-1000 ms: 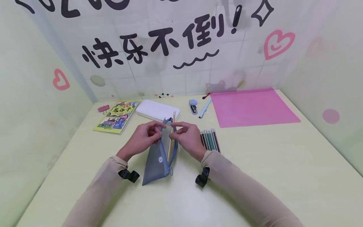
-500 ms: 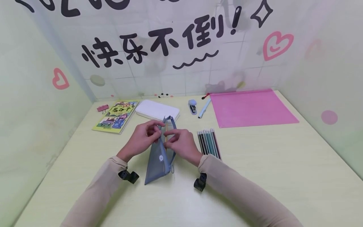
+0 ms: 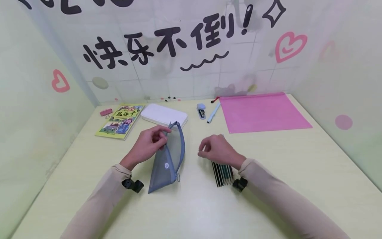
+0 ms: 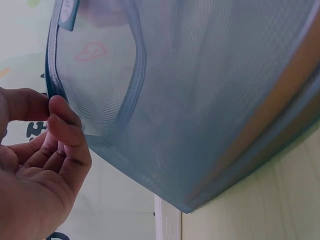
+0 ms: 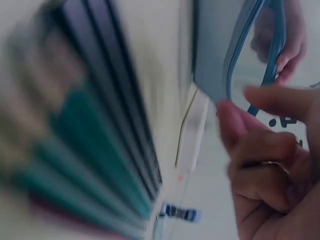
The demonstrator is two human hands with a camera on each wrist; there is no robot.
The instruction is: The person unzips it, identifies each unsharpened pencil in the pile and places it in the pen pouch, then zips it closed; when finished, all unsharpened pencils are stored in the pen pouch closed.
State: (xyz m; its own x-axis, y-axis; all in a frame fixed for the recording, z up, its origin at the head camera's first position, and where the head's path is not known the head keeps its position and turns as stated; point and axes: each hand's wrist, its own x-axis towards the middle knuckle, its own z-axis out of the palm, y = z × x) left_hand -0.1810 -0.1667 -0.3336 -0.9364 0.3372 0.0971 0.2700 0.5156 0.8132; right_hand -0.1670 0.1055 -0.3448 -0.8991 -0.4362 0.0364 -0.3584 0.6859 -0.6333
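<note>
Leftmost, L hand (image 3: 147, 146) pinches the rim of the mesh pouch (image 3: 167, 159), propping its mouth up and open on the table (image 3: 268, 186); R hand (image 3: 216, 151), fingers loosely curled and holding nothing, hovers over the pencil row (image 3: 222, 172), w/ pouch just beside.

Pale green table (image 3: 298, 172) w/ book (image 3: 120, 120), white case (image 3: 164, 115), pink folder (image 3: 264, 112), pencils (image 3: 222, 172)
</note>
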